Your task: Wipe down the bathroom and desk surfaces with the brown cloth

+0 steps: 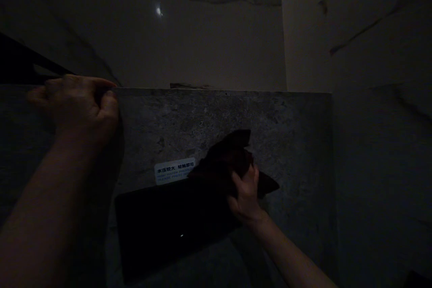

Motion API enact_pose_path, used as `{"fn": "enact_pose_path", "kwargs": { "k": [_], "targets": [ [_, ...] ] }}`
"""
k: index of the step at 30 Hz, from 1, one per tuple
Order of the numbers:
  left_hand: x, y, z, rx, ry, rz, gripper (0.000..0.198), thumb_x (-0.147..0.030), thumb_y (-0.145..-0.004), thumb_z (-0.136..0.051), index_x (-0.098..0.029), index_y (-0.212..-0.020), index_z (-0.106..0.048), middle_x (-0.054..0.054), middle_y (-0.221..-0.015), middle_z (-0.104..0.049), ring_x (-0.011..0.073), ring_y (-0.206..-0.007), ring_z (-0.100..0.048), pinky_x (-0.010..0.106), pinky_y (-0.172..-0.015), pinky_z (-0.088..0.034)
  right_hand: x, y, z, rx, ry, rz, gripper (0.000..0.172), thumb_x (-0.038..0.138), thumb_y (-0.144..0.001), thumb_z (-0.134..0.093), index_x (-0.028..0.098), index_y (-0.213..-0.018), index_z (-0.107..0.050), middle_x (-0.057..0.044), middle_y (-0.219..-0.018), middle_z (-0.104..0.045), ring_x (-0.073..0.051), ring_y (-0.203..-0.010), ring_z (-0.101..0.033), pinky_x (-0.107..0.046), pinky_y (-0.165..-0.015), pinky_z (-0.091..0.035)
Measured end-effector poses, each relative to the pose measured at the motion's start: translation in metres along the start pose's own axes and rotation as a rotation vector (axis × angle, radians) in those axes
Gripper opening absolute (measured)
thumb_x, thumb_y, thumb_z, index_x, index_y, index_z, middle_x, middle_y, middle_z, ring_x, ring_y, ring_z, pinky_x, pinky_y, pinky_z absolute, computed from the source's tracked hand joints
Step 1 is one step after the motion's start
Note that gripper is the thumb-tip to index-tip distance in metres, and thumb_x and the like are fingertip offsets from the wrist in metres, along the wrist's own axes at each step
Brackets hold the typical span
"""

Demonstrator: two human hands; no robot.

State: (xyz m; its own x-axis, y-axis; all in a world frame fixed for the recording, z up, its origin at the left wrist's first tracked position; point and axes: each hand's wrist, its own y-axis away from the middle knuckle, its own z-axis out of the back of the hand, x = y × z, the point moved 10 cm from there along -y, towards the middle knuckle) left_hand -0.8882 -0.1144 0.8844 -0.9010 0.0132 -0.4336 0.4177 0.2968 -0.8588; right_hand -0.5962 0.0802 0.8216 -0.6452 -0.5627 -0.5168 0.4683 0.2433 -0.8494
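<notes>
A crumpled dark red cloth (222,157) is bunched in my right hand (246,191), whose fingers are closed on it. The cloth lies against the grey stone-look panel, over the upper right part of a black rectangular plate (162,229). My left hand (81,103) is at the top edge of the grey ledge (145,90), its fingers bent over the edge and the thumb in front. Just behind that hand is a black shape (23,60), too dark to make out. Dim light hides the fingertips of both hands.
A white label (174,170) with Chinese and English print sits above the plate, its right end beside the cloth. Behind the ledge rises a marble-look wall (219,40), meeting a side wall (364,36) at the right corner. A small light reflects in the back wall.
</notes>
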Motion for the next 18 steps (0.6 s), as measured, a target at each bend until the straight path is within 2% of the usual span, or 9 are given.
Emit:
{"fn": "enact_pose_path", "kwargs": {
  "k": [2, 5, 7, 9, 11, 13, 14, 16, 18],
  "targets": [
    [0.002, 0.000, 0.003, -0.018, -0.021, 0.034, 0.054, -0.047, -0.088, -0.030, -0.011, -0.111, -0.063, 0.015, -0.118, -0.056, 0.0366, -0.125, -0.040, 0.058, -0.104, -0.022, 0.003, -0.038, 0.010, -0.019, -0.032, -0.011, 0.060, 0.032, -0.073, -0.050, 0.020, -0.133, -0.051, -0.016, -0.143, -0.035, -0.040, -0.134, -0.023, -0.063, -0.104, -0.022],
    [0.005, -0.001, 0.003, -0.042, -0.028, 0.062, 0.044, -0.039, -0.086, -0.035, -0.015, -0.107, -0.065, 0.013, -0.114, -0.060, 0.0316, -0.120, -0.046, 0.053, -0.104, -0.025, 0.007, -0.114, 0.023, -0.028, -0.044, -0.049, 0.059, 0.030, -0.078, -0.051, 0.022, -0.136, -0.048, -0.015, -0.145, -0.035, -0.039, -0.134, -0.024, -0.064, -0.104, -0.022],
    [0.007, -0.002, 0.005, -0.057, -0.023, 0.071, 0.038, -0.033, -0.085, -0.037, -0.018, -0.104, -0.066, 0.012, -0.113, -0.062, 0.0301, -0.117, -0.048, 0.052, -0.103, -0.026, 0.031, -0.154, 0.027, -0.012, -0.044, -0.023, 0.062, 0.031, -0.079, -0.053, 0.023, -0.140, -0.042, -0.016, -0.148, -0.030, -0.041, -0.136, -0.020, -0.067, -0.102, -0.020],
    [0.008, -0.003, 0.006, -0.049, -0.017, 0.063, 0.038, -0.030, -0.084, -0.037, -0.019, -0.104, -0.066, 0.011, -0.113, -0.062, 0.0301, -0.116, -0.048, 0.051, -0.103, -0.027, 0.074, -0.168, 0.023, 0.056, -0.049, 0.094, 0.064, 0.032, -0.079, -0.056, 0.024, -0.141, -0.041, -0.016, -0.152, -0.024, -0.042, -0.138, -0.014, -0.070, -0.101, -0.017],
    [0.008, -0.004, 0.006, -0.011, -0.012, 0.039, 0.038, -0.029, -0.085, -0.036, -0.018, -0.106, -0.066, 0.011, -0.114, -0.062, 0.0308, -0.115, -0.048, 0.052, -0.102, -0.028, 0.127, -0.149, 0.011, 0.173, -0.070, 0.327, 0.060, 0.033, -0.079, -0.059, 0.024, -0.137, -0.045, -0.016, -0.153, -0.021, -0.040, -0.139, -0.012, -0.069, -0.101, -0.017],
    [0.008, -0.004, 0.007, 0.025, -0.005, -0.004, 0.038, -0.028, -0.085, -0.036, -0.019, -0.107, -0.066, 0.010, -0.113, -0.063, 0.0309, -0.114, -0.049, 0.052, -0.101, -0.028, 0.171, -0.103, 0.000, 0.256, -0.100, 0.590, 0.051, 0.030, -0.083, -0.055, 0.023, -0.133, -0.049, -0.015, -0.152, -0.025, -0.036, -0.139, -0.016, -0.066, -0.103, -0.019],
    [0.008, -0.004, 0.008, 0.037, -0.001, -0.024, 0.038, -0.027, -0.085, -0.036, -0.019, -0.107, -0.066, 0.010, -0.113, -0.064, 0.0310, -0.113, -0.050, 0.052, -0.101, -0.028, 0.182, -0.077, -0.003, 0.269, -0.114, 0.700, 0.045, 0.028, -0.085, -0.052, 0.023, -0.130, -0.051, -0.014, -0.150, -0.030, -0.034, -0.139, -0.019, -0.064, -0.103, -0.020],
    [0.009, -0.005, 0.010, 0.052, 0.016, -0.052, 0.036, -0.027, -0.085, -0.037, -0.020, -0.105, -0.067, 0.010, -0.112, -0.064, 0.0310, -0.113, -0.050, 0.052, -0.101, -0.029, 0.183, -0.034, -0.004, 0.246, -0.128, 0.841, 0.038, 0.024, -0.088, -0.047, 0.022, -0.126, -0.055, -0.012, -0.143, -0.041, -0.031, -0.136, -0.024, -0.059, -0.105, -0.022],
    [0.010, -0.005, 0.011, 0.066, 0.035, -0.060, 0.034, -0.027, -0.085, -0.039, -0.021, -0.105, -0.066, 0.010, -0.112, -0.064, 0.0315, -0.113, -0.050, 0.054, -0.100, -0.029, 0.157, -0.013, 0.000, 0.179, -0.118, 0.849, 0.032, 0.022, -0.087, -0.048, 0.023, -0.117, -0.060, -0.011, -0.133, -0.051, -0.030, -0.134, -0.029, -0.057, -0.106, -0.022]
  ]
}}
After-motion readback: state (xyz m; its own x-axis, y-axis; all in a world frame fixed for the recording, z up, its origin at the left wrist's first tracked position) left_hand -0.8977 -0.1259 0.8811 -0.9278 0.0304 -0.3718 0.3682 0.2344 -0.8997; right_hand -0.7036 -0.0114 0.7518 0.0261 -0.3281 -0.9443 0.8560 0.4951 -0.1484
